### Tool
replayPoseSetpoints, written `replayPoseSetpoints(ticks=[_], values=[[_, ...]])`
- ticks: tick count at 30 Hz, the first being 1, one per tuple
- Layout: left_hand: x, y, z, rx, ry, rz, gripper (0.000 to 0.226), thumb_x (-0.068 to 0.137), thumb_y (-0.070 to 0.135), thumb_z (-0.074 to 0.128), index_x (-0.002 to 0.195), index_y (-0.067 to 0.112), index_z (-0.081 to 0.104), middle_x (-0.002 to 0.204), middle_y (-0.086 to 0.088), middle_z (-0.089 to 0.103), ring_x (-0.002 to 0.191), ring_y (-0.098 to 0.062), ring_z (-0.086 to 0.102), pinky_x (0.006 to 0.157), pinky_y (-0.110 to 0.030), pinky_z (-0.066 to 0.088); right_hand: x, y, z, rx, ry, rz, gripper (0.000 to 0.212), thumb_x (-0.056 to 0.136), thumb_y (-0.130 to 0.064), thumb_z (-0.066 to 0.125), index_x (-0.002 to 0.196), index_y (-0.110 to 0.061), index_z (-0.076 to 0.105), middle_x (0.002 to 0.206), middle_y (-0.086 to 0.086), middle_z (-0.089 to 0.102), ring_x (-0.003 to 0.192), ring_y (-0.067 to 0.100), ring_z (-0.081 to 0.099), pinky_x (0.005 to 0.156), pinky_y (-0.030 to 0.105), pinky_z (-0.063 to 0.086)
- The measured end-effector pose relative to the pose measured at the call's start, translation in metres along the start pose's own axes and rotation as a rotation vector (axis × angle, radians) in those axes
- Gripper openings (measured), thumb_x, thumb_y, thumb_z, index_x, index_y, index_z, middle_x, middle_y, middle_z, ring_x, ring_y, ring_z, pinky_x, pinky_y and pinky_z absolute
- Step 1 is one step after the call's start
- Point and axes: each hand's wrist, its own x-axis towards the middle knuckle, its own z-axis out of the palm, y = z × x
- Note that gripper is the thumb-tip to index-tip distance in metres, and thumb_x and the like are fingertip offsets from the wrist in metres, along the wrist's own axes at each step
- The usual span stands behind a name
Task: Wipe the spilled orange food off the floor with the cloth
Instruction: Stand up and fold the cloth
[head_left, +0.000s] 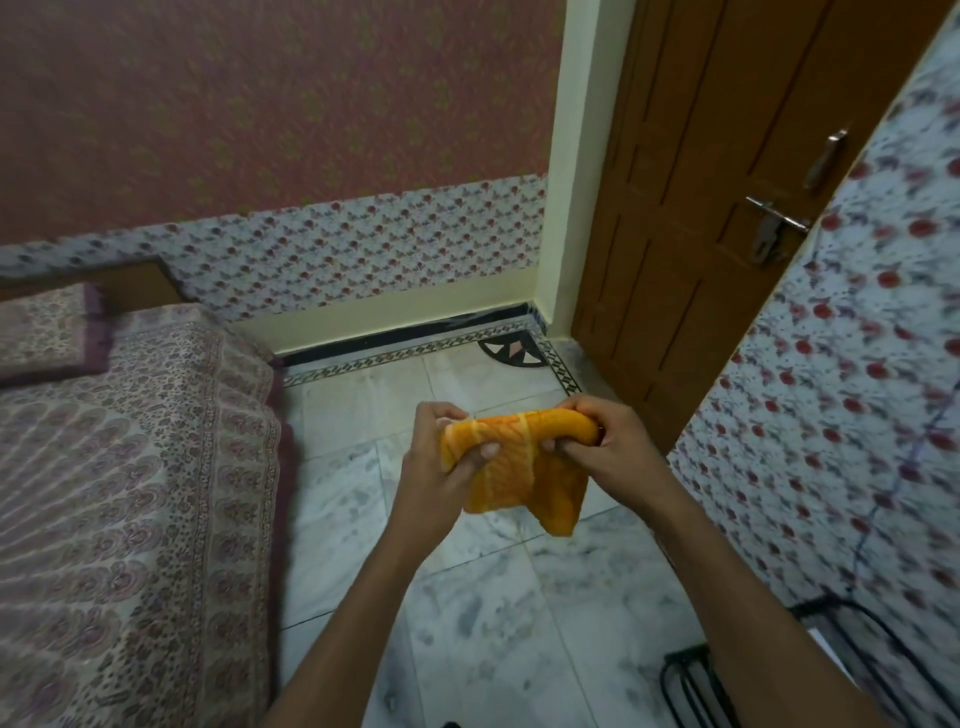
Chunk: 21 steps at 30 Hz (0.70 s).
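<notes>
cloth (519, 462): orange with paler yellow stripes, bunched, top edge rolled, loose corner hanging at 6 o'clock; held in the air above the floor (467, 623)
left hand (441, 467): fingers clamped on cloth's 9 o'clock end
right hand (608, 447): fingers clamped on 3 o'clock end
bed (130, 493): 9 o'clock, patterned cover
door (701, 182): 1 o'clock, brown

Left hand (441, 467) & right hand (608, 441) are covering the upper edge of the cloth (519, 467); fingertips are tucking out of sight into its folds. Bed (130, 493) is running off frame left & bottom. Black wire rack (691, 686) is getting cut off at bottom edge, partly behind right forearm. Wall fabric (857, 364) at right is blurring.
</notes>
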Motion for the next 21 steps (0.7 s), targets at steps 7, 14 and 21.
replayPoseSetpoints(ticks=[7,14,21], values=[[-0.067,0.028,0.076,-0.255,-0.108,-0.065,0.075,0.090,0.006,0.078,0.140,0.036,0.033,0.102,-0.015,0.076,0.096,-0.030,0.077,0.081,-0.045,0.066,-0.063,0.041,-0.067,0.441,0.230,0.241,0.039,0.080,-0.016,0.088,0.115,-0.015,0.072,0.105,0.006,0.079,0.097,0.023,0.077,0.080,0.042,0.065],[-0.138,0.046,0.205,-0.220,0.007,-0.046,0.010,0.104,0.017,0.062,0.109,0.025,0.066,0.112,-0.005,0.070,0.108,-0.033,0.071,0.078,-0.063,0.062,-0.152,0.120,-0.146,0.607,0.033,0.379,0.058,0.077,-0.023,0.086,0.131,-0.015,0.066,0.120,0.008,0.077,0.112,0.030,0.074,0.091,0.053,0.062],[-0.214,0.045,0.315,-0.247,-0.103,-0.243,0.038,0.094,0.015,0.076,0.127,0.032,0.069,0.135,0.000,0.066,0.119,-0.026,0.070,0.084,-0.049,0.065,-0.246,0.194,-0.224,0.382,-0.019,0.413,0.057,0.083,0.000,0.082,0.126,-0.034,0.064,0.121,0.001,0.073,0.115,0.025,0.068,0.083,0.047,0.065]])
